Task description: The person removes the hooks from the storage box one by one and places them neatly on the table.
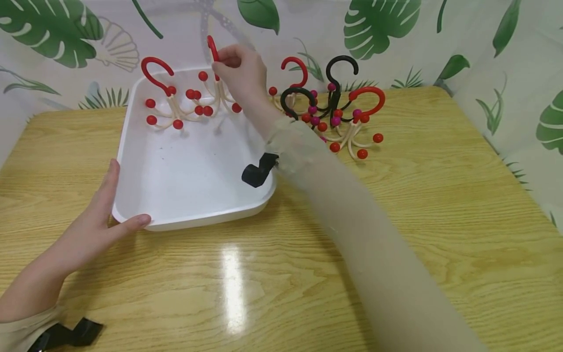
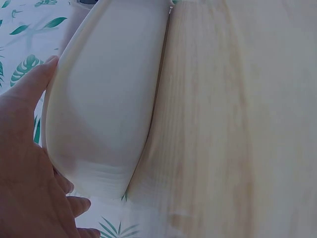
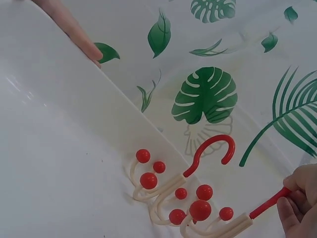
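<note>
Leaf-printed backdrop [image 1: 308, 29] is rising behind a wood-grain table [image 1: 440, 205]. Main item: ball-tipped red-crooked hanger [image 1: 217, 90]; right hand [image 1: 247, 76] is pinching its crook at the far end of a white tray [image 1: 189, 186], upper left of the frame. Second hanger [image 1: 173, 103]: sitting to its left, inside the tray. Left hand [image 1: 90, 232]: resting, fingers extending, against the tray's lower-left corner, thumb touching the rim. Two red hangers [image 1: 353, 128] and two black hangers [image 1: 335, 100]: clustering beside the tray, upper right of centre.
</note>
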Action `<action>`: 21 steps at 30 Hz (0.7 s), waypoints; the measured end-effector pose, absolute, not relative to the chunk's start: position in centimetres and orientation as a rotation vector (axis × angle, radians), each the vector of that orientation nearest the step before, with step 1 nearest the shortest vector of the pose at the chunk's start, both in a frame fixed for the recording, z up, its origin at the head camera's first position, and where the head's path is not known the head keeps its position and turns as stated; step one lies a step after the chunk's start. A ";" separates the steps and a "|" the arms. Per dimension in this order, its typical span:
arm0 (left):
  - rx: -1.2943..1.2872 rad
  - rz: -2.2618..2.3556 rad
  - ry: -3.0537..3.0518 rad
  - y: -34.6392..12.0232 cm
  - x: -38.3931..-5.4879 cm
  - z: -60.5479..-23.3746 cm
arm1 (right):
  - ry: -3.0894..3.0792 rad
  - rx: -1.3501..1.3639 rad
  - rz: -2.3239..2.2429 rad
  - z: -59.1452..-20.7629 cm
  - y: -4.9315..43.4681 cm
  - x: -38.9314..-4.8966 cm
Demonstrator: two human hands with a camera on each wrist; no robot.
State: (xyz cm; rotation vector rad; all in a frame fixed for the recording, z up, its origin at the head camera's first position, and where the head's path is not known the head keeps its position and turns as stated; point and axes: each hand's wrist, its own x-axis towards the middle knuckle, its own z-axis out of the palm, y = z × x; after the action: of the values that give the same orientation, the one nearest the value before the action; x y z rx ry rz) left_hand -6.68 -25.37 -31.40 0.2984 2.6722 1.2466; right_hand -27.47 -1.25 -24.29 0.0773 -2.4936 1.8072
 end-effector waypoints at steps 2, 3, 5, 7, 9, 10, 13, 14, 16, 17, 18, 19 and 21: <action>0.296 1.246 2.671 -25.4 -6.7 -31.4 | -2.471 0.115 1.826 -23.9 -1.1 -27.1; 0.291 1.246 2.670 -25.4 -6.7 -31.4 | -2.462 0.132 1.837 -23.8 -1.0 -26.9; 0.283 1.244 2.668 -25.4 -6.6 -31.3 | -2.442 0.163 1.860 -23.4 -0.8 -26.5; 0.276 1.248 2.663 -25.4 -6.5 -31.2 | -2.430 0.187 1.877 -23.0 -0.5 -26.1; 0.279 1.254 2.660 -25.4 -6.5 -31.2 | -2.420 0.222 1.887 -22.7 -0.3 -25.6; 0.284 1.257 2.660 -25.4 -6.5 -31.1 | -2.420 0.239 1.887 -22.6 -0.2 -25.4; 0.306 1.262 2.665 -25.4 -6.5 -31.1 | -2.427 0.295 1.887 -22.2 0.2 -24.5; 0.307 1.261 2.665 -25.3 -6.5 -31.1 | -2.428 0.314 1.889 -22.1 0.3 -24.2; 0.296 1.254 2.665 -25.3 -6.6 -31.1 | -2.431 0.354 1.883 -21.8 0.7 -23.5; 0.287 1.250 2.663 -25.3 -6.6 -31.1 | -2.432 0.373 1.879 -21.5 0.8 -23.0; 0.272 1.243 2.660 -25.3 -6.6 -31.1 | -2.430 0.394 1.875 -21.3 1.0 -22.5; 0.259 1.239 2.657 -25.3 -6.6 -31.1 | -2.430 0.417 1.865 -21.0 1.2 -21.9; 0.238 1.226 2.656 -25.3 -6.6 -31.0 | -2.428 0.470 1.840 -20.4 1.6 -20.7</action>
State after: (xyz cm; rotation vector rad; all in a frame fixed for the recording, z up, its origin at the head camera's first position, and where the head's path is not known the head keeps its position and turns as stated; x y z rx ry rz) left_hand -6.63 -25.32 -31.04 0.2381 2.6560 1.2262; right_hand -20.70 1.56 -20.41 0.4704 -2.4281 1.8401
